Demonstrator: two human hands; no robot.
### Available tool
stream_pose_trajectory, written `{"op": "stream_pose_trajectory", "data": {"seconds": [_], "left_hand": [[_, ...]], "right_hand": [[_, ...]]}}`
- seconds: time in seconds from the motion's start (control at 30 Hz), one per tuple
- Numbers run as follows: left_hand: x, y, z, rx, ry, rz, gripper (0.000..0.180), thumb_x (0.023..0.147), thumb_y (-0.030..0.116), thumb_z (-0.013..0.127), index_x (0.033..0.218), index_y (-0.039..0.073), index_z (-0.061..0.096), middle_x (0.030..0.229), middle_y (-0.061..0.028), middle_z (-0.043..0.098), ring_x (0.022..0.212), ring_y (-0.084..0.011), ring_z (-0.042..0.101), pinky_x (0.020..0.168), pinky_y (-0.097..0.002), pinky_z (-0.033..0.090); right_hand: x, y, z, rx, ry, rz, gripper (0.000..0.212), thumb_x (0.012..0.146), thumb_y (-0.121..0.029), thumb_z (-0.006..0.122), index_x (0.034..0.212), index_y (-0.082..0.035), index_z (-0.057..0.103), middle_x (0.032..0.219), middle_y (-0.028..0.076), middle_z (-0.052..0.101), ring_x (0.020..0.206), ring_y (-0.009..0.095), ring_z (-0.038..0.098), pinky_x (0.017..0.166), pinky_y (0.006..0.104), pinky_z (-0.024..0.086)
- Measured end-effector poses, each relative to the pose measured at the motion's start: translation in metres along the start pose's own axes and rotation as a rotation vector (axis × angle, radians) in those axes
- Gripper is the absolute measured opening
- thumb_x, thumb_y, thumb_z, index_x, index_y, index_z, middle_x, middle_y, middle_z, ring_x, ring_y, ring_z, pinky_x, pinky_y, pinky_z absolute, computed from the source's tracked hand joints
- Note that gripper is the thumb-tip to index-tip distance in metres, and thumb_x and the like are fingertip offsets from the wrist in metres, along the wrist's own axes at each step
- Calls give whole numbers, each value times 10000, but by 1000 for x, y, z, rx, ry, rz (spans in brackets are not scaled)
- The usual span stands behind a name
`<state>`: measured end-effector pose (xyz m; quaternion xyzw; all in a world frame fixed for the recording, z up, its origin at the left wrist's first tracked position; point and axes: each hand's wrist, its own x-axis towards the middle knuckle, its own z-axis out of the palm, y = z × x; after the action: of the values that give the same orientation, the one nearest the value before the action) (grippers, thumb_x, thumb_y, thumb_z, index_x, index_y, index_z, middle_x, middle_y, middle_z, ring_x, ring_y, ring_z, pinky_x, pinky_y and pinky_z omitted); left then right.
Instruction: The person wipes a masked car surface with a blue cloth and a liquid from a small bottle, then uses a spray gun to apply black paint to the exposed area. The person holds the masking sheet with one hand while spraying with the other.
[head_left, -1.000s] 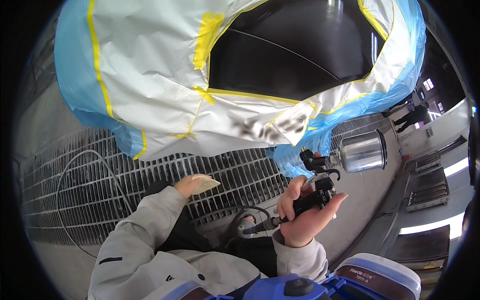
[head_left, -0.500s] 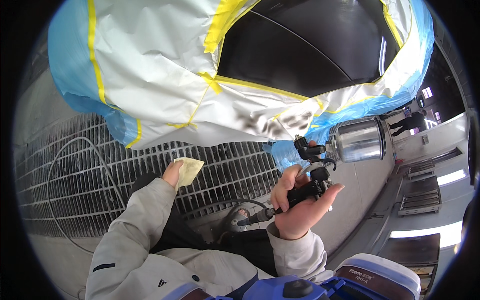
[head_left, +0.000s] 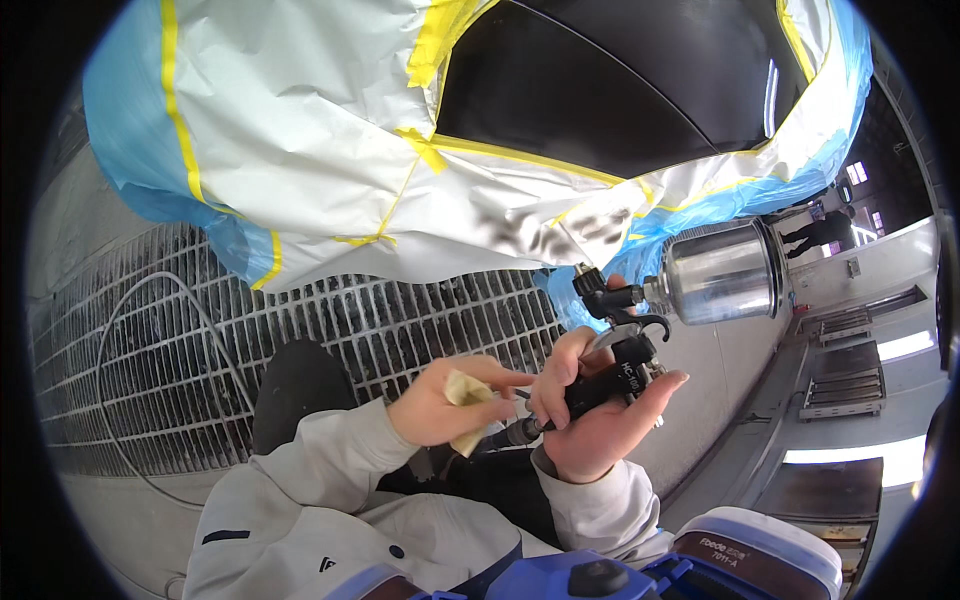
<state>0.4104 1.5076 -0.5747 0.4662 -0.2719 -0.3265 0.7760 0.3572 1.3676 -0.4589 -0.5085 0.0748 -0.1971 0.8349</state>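
My right hand is wrapped round the black handle of a spray gun, which is tilted so its silver paint cup points to the right. The gun's head and nozzle are up towards the covered car. Close beside it on the left, my left hand pinches a folded pale-yellow cloth between thumb and fingers. The left index finger stretches toward the lower end of the gun's handle; whether it touches there I cannot tell. A hose fitting sits at the bottom of the handle.
Ahead stands a car covered in white masking paper, yellow tape and blue film, with a glossy black panel exposed. A hose loops over the floor grating. At far right is a person. My respirator fills the lower edge.
My left hand has moved right with the cloth, from over the grating to beside the gun's handle. The cloth is now more crumpled in the fingers. My right hand keeps its grip.
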Motion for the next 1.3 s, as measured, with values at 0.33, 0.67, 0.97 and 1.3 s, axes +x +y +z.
{"op": "stream_pose_trajectory", "data": {"seconds": [0.33,0.67,0.97,1.3], "left_hand": [[6,28,19,-113,-33,-96,126,987,26,746,1098,-29,768,1040,-66,778,936,-111,705,847,-269,551],[15,49,25,-30,-3,-171,170,971,54,789,1109,-45,776,1043,-85,795,952,-120,726,867,-274,566],[22,-2,11,-200,199,-386,232,983,114,784,1153,-39,745,1045,-70,774,938,-130,717,845,-284,571],[8,-56,-1,-365,301,-288,238,992,158,793,1155,-6,740,1014,-26,752,867,-93,677,787,-261,547]], "right_hand": [[-3,-5,-3,-8,13,-3,976,966,-890,319,1611,-159,352,780,109,575,431,129,379,426,278,337],[3,-6,-10,114,22,-47,912,1020,-819,345,1513,-55,419,798,118,578,446,123,367,448,259,319],[30,17,-28,-2,170,201,682,1080,-728,338,877,-94,486,845,100,605,460,117,390,410,277,303],[40,53,-38,-187,140,285,771,1069,-725,359,852,-33,620,631,13,507,460,101,392,450,271,334]]}}
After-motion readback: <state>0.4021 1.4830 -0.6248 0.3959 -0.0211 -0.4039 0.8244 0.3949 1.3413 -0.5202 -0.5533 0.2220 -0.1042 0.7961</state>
